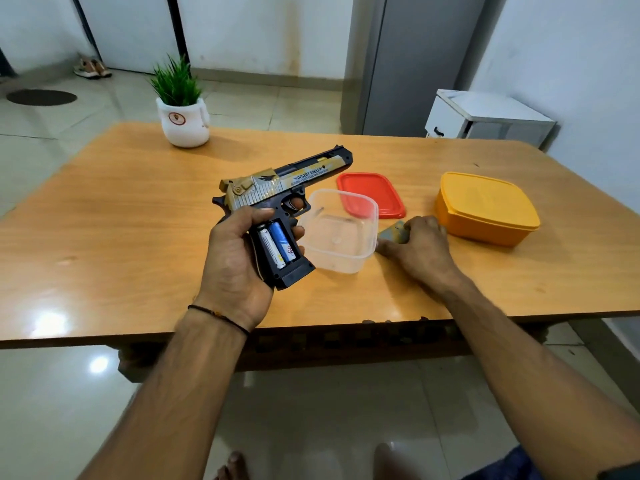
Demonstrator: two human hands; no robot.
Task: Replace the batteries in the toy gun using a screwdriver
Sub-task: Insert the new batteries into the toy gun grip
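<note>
Toy gun (277, 188): black and gold pistol, held above the wooden table (138, 220), barrel pointing away and to the right. Grip panel off; two batteries (278, 245), one white, one blue, seated side by side in the open grip.

Left hand (232, 258): wrapped round the grip from behind, thumb over the top, fingertips showing at the far side.

Right hand (422, 247): apart from the gun, palm down on the table, fingers bent onto a small flat gold-green battery cover (393, 232); whether it pinches or only touches cannot be told.

Clear plastic container (346, 265): open, on the table between the two hands.

Red lid (372, 192): flat, behind the clear container.

Yellow lidded box (485, 209): right of the right hand.

Potted plant (183, 123): white pot, far left edge.
</note>
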